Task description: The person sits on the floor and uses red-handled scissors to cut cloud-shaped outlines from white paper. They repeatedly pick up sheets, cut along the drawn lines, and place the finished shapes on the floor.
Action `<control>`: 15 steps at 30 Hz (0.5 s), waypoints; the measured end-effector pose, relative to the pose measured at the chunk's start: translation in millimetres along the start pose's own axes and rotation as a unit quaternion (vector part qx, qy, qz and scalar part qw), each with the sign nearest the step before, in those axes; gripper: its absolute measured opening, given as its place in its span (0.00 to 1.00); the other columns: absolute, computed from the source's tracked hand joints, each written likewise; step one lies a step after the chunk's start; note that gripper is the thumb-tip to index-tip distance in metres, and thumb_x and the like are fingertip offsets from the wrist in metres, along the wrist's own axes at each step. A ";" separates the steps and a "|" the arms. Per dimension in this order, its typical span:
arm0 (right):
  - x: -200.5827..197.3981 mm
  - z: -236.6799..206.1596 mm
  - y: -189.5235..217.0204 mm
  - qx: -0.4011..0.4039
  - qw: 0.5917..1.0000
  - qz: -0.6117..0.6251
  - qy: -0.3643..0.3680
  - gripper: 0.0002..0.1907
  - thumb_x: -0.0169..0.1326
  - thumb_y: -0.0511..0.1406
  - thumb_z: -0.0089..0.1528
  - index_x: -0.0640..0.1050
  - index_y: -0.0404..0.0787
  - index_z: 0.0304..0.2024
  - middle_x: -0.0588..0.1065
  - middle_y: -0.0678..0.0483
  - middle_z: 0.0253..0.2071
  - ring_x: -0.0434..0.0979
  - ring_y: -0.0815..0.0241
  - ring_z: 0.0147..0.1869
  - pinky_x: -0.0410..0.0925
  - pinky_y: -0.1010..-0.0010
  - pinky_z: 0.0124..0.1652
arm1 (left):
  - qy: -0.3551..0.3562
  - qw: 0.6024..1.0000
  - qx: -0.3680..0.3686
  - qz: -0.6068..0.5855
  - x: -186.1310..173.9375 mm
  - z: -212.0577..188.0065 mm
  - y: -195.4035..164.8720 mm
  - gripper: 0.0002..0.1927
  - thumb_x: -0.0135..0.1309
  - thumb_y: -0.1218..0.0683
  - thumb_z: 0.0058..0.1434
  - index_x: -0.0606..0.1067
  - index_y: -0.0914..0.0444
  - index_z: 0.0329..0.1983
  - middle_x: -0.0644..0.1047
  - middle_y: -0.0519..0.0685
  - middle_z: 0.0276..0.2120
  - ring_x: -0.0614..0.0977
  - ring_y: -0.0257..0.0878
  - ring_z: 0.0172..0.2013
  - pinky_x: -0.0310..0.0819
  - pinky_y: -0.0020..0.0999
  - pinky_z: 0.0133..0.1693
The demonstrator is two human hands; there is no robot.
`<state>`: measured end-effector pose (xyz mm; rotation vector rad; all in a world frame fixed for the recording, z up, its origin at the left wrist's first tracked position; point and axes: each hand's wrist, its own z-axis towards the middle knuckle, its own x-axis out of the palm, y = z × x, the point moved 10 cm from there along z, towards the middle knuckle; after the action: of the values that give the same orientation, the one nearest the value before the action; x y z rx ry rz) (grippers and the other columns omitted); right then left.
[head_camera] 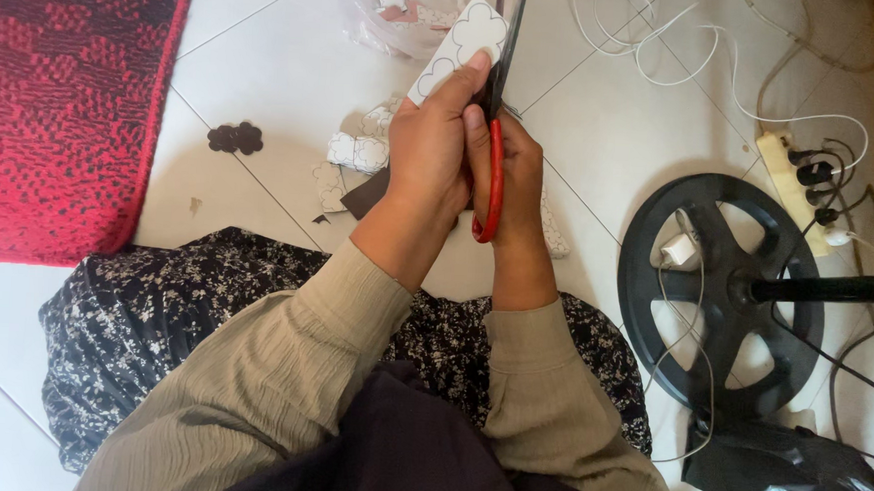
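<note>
Up over our lap, our left hand (429, 147) pinches the white paper strip (457, 46) near its lower end; our right hand (519, 175) grips the red-handled scissors (494, 169). We judge the paper light and floppy, best held close to the blades.

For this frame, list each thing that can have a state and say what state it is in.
Left hand: fingers pinching the white card.
Right hand: gripping the scissors' red handle.
White card: held up, cloud outlines drawn on it, at the blades.
Scissors: blades up, nearly closed.
Power strip: on the floor, several plugs in.
Cut pieces: loose on the tiles.
Dark flower shape: flat on the floor.
</note>
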<state>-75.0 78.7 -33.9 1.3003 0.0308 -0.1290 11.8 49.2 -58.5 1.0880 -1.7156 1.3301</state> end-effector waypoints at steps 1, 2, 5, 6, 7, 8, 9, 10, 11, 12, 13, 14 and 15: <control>-0.1 -0.4 -1.4 0.003 1.000 -0.002 -0.004 0.17 0.50 0.42 0.73 0.79 0.33 0.47 0.78 0.56 0.37 0.74 0.70 0.40 0.69 0.78 0.40 | -0.002 1.000 -0.001 0.002 -1.3 -0.1 0.2 0.08 0.60 0.60 0.62 0.76 0.70 0.41 0.78 0.49 0.34 0.79 0.34 0.32 0.75 0.28 0.33; 0.3 -0.8 -3.0 0.008 1.000 0.003 -0.003 0.17 0.50 0.43 0.72 0.79 0.33 0.47 0.78 0.57 0.37 0.74 0.70 0.40 0.69 0.78 0.40 | -0.005 1.000 -0.002 0.004 -2.5 -0.3 0.8 0.09 0.60 0.60 0.62 0.76 0.71 0.41 0.78 0.49 0.34 0.79 0.34 0.32 0.75 0.29 0.33; 1.4 -1.5 -6.3 0.017 1.000 0.018 -0.008 0.18 0.50 0.43 0.72 0.79 0.34 0.46 0.77 0.58 0.36 0.73 0.70 0.39 0.69 0.79 0.40 | -0.003 1.000 -0.009 0.008 -3.1 -0.2 3.5 0.09 0.61 0.60 0.62 0.77 0.71 0.41 0.78 0.49 0.34 0.78 0.34 0.32 0.74 0.29 0.32; 1.3 -1.9 -6.9 0.019 0.999 0.022 -0.013 0.18 0.50 0.44 0.72 0.79 0.33 0.45 0.77 0.58 0.36 0.73 0.70 0.39 0.68 0.79 0.40 | -0.004 1.000 -0.010 0.007 -3.2 -0.2 4.2 0.09 0.61 0.60 0.61 0.77 0.71 0.41 0.78 0.49 0.34 0.78 0.34 0.32 0.74 0.28 0.32; 0.7 -2.0 -7.2 0.021 0.999 0.027 -0.019 0.19 0.50 0.44 0.72 0.79 0.33 0.44 0.76 0.58 0.35 0.72 0.70 0.38 0.68 0.79 0.39 | -0.005 1.000 -0.012 0.006 -2.9 -0.3 5.0 0.09 0.61 0.60 0.61 0.77 0.71 0.41 0.78 0.48 0.34 0.78 0.34 0.32 0.74 0.28 0.32; -0.5 -1.9 -7.0 0.021 0.999 0.014 -0.026 0.19 0.50 0.44 0.72 0.79 0.33 0.43 0.76 0.58 0.35 0.72 0.70 0.38 0.67 0.79 0.39 | -0.007 1.000 -0.013 0.004 -2.5 -0.1 5.3 0.10 0.61 0.60 0.61 0.77 0.71 0.42 0.79 0.48 0.34 0.78 0.33 0.32 0.74 0.28 0.33; -1.4 -2.1 -6.9 0.021 0.999 0.001 -0.034 0.19 0.50 0.44 0.72 0.79 0.33 0.43 0.76 0.58 0.34 0.72 0.71 0.38 0.67 0.79 0.38 | -0.006 1.000 -0.015 0.006 -1.9 0.0 5.1 0.10 0.61 0.60 0.61 0.77 0.71 0.42 0.78 0.48 0.34 0.78 0.33 0.32 0.74 0.28 0.32; -2.3 -2.1 -6.8 0.022 0.999 -0.011 -0.040 0.19 0.50 0.44 0.71 0.79 0.33 0.42 0.76 0.58 0.34 0.72 0.71 0.37 0.67 0.79 0.38 | -0.006 1.000 -0.016 0.008 -1.5 0.0 4.4 0.10 0.61 0.60 0.61 0.77 0.71 0.42 0.78 0.48 0.34 0.78 0.33 0.32 0.73 0.27 0.32; -1.5 -2.2 -4.3 0.010 0.999 -0.014 -0.040 0.19 0.50 0.44 0.72 0.79 0.34 0.42 0.75 0.58 0.33 0.71 0.71 0.37 0.67 0.79 0.37 | -0.006 1.000 -0.017 0.009 -1.2 -0.1 3.7 0.10 0.61 0.59 0.61 0.77 0.71 0.42 0.78 0.48 0.34 0.77 0.33 0.32 0.73 0.27 0.32; -1.0 -2.2 -1.9 -0.001 0.999 -0.016 -0.040 0.19 0.50 0.44 0.72 0.79 0.34 0.42 0.75 0.59 0.33 0.71 0.71 0.36 0.66 0.79 0.37 | -0.008 1.000 -0.019 0.014 -1.6 -0.1 3.0 0.10 0.61 0.59 0.61 0.77 0.70 0.41 0.78 0.48 0.34 0.77 0.33 0.32 0.73 0.28 0.32; -0.8 -2.6 0.6 -0.012 0.999 -0.019 -0.039 0.19 0.51 0.44 0.72 0.79 0.34 0.41 0.75 0.59 0.33 0.70 0.72 0.36 0.66 0.79 0.36 | -0.010 1.000 -0.021 0.019 -2.4 -0.4 2.0 0.09 0.61 0.59 0.60 0.77 0.70 0.41 0.78 0.47 0.34 0.77 0.33 0.32 0.73 0.28 0.32; -1.5 -3.5 -2.8 0.007 0.999 -0.022 -0.039 0.19 0.51 0.45 0.72 0.78 0.35 0.40 0.73 0.59 0.30 0.69 0.71 0.32 0.64 0.79 0.32 | -0.013 0.999 -0.024 0.024 -3.9 -0.7 0.8 0.09 0.61 0.59 0.60 0.78 0.69 0.41 0.78 0.47 0.33 0.77 0.33 0.31 0.73 0.29 0.31; -2.9 -4.6 -5.9 0.025 0.999 -0.024 -0.038 0.19 0.51 0.45 0.71 0.77 0.35 0.38 0.72 0.60 0.28 0.67 0.71 0.28 0.62 0.78 0.28 | -0.021 0.998 -0.026 0.047 -6.8 -0.3 -1.1 0.09 0.61 0.59 0.59 0.78 0.68 0.41 0.78 0.46 0.33 0.77 0.33 0.31 0.73 0.29 0.31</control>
<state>-78.3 81.8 -40.4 1.3449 -0.0058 -0.2212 15.6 50.7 -64.1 1.0241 -1.8431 1.3217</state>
